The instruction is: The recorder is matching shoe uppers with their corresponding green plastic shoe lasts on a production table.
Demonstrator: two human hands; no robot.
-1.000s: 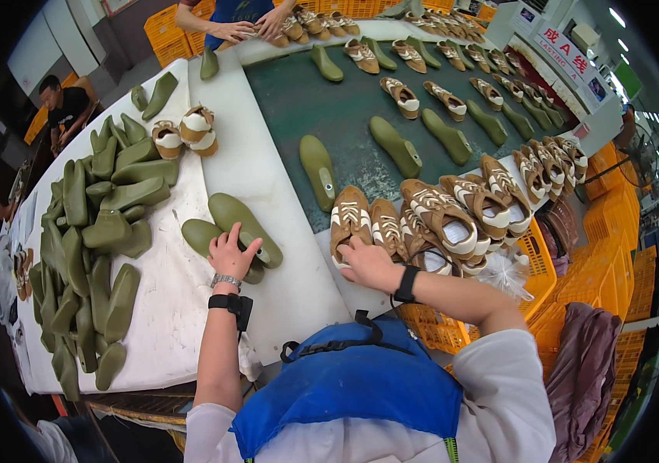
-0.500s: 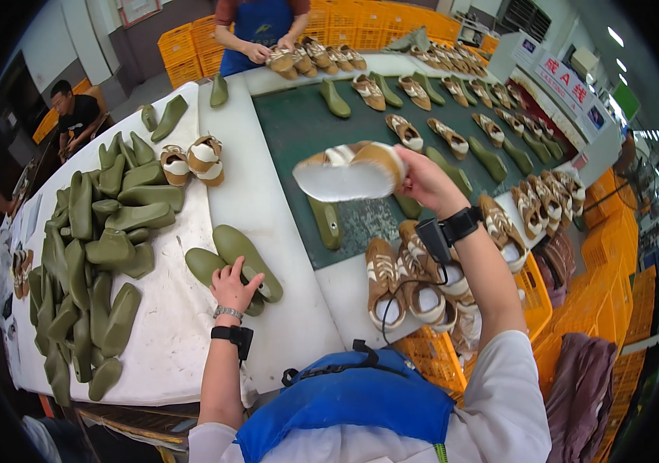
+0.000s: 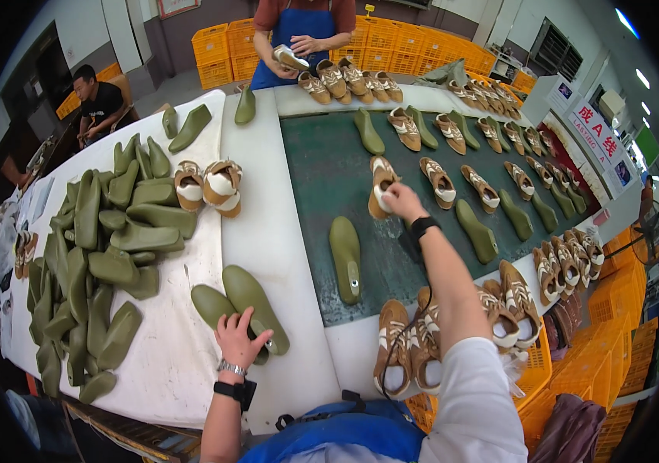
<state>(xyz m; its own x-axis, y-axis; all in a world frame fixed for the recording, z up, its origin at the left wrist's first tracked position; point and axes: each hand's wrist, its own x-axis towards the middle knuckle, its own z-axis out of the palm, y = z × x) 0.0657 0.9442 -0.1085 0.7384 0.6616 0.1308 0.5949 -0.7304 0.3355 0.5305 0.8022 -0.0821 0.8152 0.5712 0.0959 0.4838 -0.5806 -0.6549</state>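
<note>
On the white table edge lie two green shoe lasts (image 3: pixel 256 305) side by side. My left hand (image 3: pixel 238 339) rests over their heel ends, fingers spread and touching them. Farther out, my right hand (image 3: pixel 405 202) pinches the heel of a brown and white sneaker (image 3: pixel 382 184), which is sole down on the green conveyor belt (image 3: pixel 310 181). Nearer me on the belt, a single green last (image 3: pixel 345 258) lies lengthwise.
A heap of green lasts (image 3: pixel 94 262) covers the table at left, beside a pair of sneakers (image 3: pixel 223 187). More sneakers (image 3: pixel 393 347) line the near belt edge above orange crates (image 3: pixel 537 378). Across the belt, a person in a blue apron (image 3: pixel 298 38) handles a shoe.
My right hand has lowered the sneaker from mid-air, sole showing, onto the belt. My left hand stays on the lasts. The person opposite has lifted a shoe. The view has shifted.
</note>
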